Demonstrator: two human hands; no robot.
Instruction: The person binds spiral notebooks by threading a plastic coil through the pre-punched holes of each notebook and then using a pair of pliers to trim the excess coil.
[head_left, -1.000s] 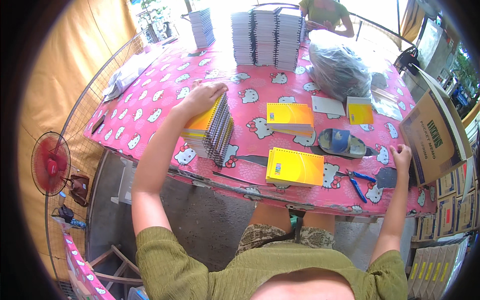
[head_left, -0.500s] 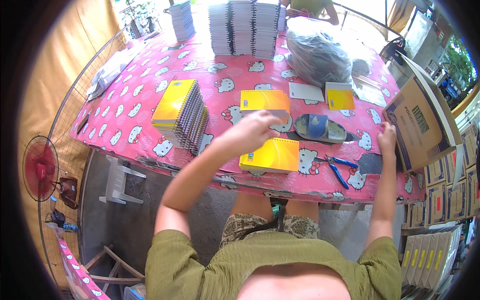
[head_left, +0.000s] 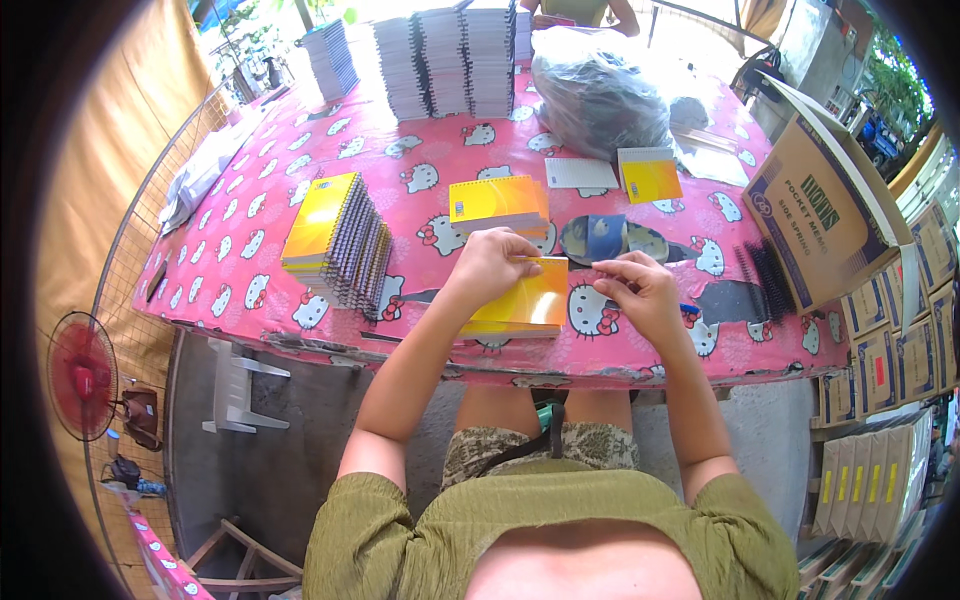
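My left hand (head_left: 497, 265) pinches the top edge of a yellow-orange notebook (head_left: 525, 305) that lies over others by the table's near edge. Just to its right, my right hand (head_left: 645, 295) hovers with thumb and fingertips pressed together; what they hold, if anything, is too thin to name. A blue handle (head_left: 690, 309) of the pliers shows beside that hand, the rest being covered. Beyond my hands sit more yellow notebooks (head_left: 495, 203) and a blue slipper (head_left: 605, 238). Black spiral coils (head_left: 768, 280) lie against the cardboard box (head_left: 815, 220).
A tall pile of spiral-bound yellow notebooks (head_left: 335, 240) stands at left. Toward the back are high stacks of notebooks (head_left: 440, 65) and a bulging plastic bag (head_left: 600, 95). A loose white pad (head_left: 580, 173) lies near another yellow notebook (head_left: 652, 178). Someone (head_left: 585, 12) sits across the table.
My right hand has come from beside the box to the middle, over the pliers. My left hand has lowered onto the near notebook's top edge. The view has shifted slightly.
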